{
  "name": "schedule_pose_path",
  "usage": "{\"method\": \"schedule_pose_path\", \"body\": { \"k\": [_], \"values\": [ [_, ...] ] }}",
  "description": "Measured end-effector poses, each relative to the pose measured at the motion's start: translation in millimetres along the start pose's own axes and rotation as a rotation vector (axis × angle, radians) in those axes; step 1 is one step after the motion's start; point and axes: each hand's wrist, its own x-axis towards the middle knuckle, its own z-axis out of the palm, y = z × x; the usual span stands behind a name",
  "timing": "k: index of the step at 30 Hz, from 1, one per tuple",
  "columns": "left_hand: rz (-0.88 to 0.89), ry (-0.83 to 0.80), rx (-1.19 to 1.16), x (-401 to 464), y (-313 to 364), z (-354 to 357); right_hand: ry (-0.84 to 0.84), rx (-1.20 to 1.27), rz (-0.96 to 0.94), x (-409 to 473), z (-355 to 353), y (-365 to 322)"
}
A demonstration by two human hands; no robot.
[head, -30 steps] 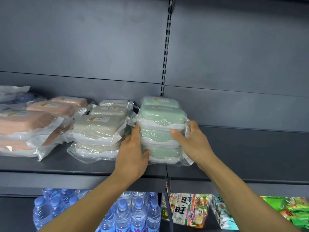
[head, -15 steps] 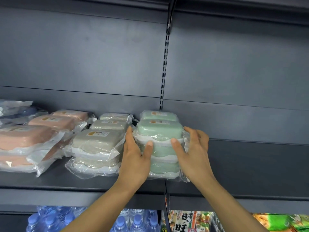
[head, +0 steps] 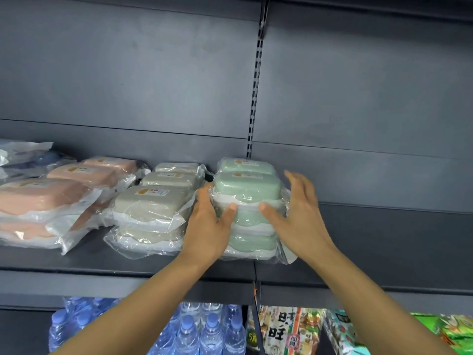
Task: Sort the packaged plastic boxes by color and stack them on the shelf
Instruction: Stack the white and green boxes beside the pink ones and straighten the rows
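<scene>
Water bottles (head: 194,331) stood below at 6 o'clock. Left hand (head: 208,226) pressed the green stack (head: 247,208) with straight fingers. Right hand (head: 299,216), earlier flat against the stack, had lifted off, grip wide, holding nothing. Stack sat on the shelf (head: 128,262), beige boxes (head: 151,208) at its 9 o'clock.

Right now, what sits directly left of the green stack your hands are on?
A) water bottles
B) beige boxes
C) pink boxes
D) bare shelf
B: the beige boxes lie just left of the green stack, behind the left hand; the pink boxes lie farther left.
</scene>
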Motion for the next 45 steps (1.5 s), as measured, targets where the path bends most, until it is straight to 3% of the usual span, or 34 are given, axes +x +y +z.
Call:
{"method": "schedule_pose_path", "body": {
  "k": [3, 6, 11, 14, 20, 26, 33, 38, 45],
  "values": [
    [-0.03, -0.035, 0.029, 0, -3, -3, -0.083, -0.12, -0.181, 3, -2, 0],
    [0.011, -0.077, 0.099, -8, -9, -3, -0.111, -0.175, -0.183, 12, -5, 0],
    [0.346, -0.013, 0.629, -26, -15, 1, -0.172, -0.239, -0.206, 21, -14, -3],
    [0.403, 0.02, 0.813, -20, -14, 4, -0.235, -0.222, -0.205, 26, -19, -3],
    [0.533, 0.012, 0.927, -15, -10, 4, -0.405, 0.005, -0.147, 38, -30, 6],
    [0.5, -0.017, 1.005, -7, -8, 6, -0.513, 0.082, -0.053, 45, -22, 15],
    [0.489, -0.036, 1.027, 1, -9, 9, -0.529, 0.212, 0.0, 50, -20, 17],
    [0.52, -0.024, 1.044, 2, -8, 11, -0.186, 0.348, 0.212, 90, -17, 30],
    [0.559, -0.055, 1.07, 7, -3, 9, -0.412, 0.341, 0.273, 137, 5, 36]
  ]
}}
